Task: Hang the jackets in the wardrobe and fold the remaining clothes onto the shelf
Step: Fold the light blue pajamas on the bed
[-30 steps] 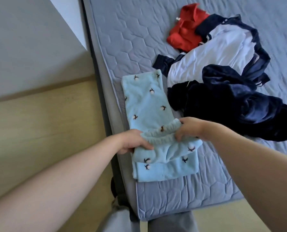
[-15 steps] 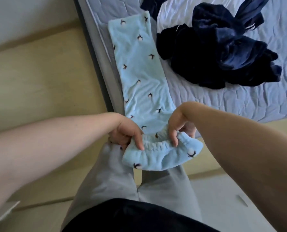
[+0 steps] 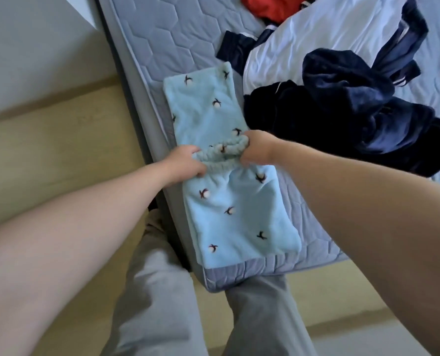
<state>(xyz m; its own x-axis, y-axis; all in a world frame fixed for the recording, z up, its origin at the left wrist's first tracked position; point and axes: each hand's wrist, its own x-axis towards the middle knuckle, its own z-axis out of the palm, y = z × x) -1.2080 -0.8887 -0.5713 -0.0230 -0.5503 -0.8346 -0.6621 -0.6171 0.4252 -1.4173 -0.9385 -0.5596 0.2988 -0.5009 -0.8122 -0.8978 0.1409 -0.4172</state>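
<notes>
Light blue fleece trousers (image 3: 229,201) with a small cotton-flower print lie lengthwise near the left edge of the grey quilted mattress (image 3: 162,39), folded over on themselves. My left hand (image 3: 185,164) grips the left end of the gathered waistband. At the waistband's right end, my right hand (image 3: 257,150) holds the elastic. The waistband lies across the middle of the trousers. To the right sits a heap of dark navy velvet clothing (image 3: 347,116). A white and navy jacket (image 3: 324,37) lies behind it, and a red garment (image 3: 270,6) shows at the top edge.
The mattress corner (image 3: 219,281) sticks out toward my legs in grey trousers (image 3: 162,299). Pale yellow-green floor (image 3: 59,155) runs along the left of the bed. A grey wall (image 3: 34,47) rises at the upper left.
Half a second ago I held the waistband lifted off the bed edge above my legs. Now both hands have carried it forward and laid it over the trouser legs, folding them.
</notes>
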